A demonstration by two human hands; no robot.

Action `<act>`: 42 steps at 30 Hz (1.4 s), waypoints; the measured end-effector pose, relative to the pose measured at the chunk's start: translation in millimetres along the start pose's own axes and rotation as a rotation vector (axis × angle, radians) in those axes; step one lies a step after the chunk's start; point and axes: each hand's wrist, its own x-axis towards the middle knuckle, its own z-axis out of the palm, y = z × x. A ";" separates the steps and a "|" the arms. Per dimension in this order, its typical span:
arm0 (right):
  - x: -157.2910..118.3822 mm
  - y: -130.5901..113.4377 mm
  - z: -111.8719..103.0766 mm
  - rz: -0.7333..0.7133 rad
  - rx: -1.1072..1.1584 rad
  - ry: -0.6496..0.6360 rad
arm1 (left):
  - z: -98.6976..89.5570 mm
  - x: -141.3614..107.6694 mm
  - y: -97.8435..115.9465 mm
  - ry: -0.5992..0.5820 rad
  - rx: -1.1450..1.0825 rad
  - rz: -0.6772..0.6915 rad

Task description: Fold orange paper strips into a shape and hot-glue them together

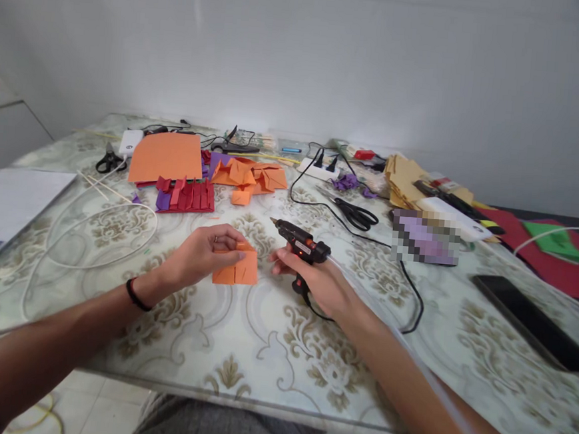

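My left hand [206, 254] pinches a folded piece of orange paper [245, 272], its thumb lying over the top. To the right, my right hand [310, 272] is wrapped round the handle of a black hot glue gun [295, 237]. A small red light glows on the gun's body, and its nozzle points up and left, apart from the orange paper. The gun's black cord runs out below my right hand. Beyond my hands lie folded red paper strips [191, 197] and a pile of folded orange paper pieces [250, 175].
Black-handled scissors [354, 214] and a power strip [318, 169] lie behind the glue gun. A dark phone [532, 322] rests at the right. A large orange sheet [168, 157] is at the back left, near a white cable [90, 265]. A notebook [14, 212] sits at far left.
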 end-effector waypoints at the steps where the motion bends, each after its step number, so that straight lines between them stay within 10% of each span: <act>1: -1.2 0.1 3.7 0.031 0.094 -0.033 | 1.3 -0.7 0.5 -0.004 0.011 0.007; 24: -10.6 -12.5 19.2 0.049 0.077 -0.059 | 0.5 -8.7 7.3 -0.188 0.060 0.127; 42: -14.8 -17.3 18.0 -0.020 -0.086 -0.091 | 6.8 -1.7 -8.7 -0.283 -0.098 -0.078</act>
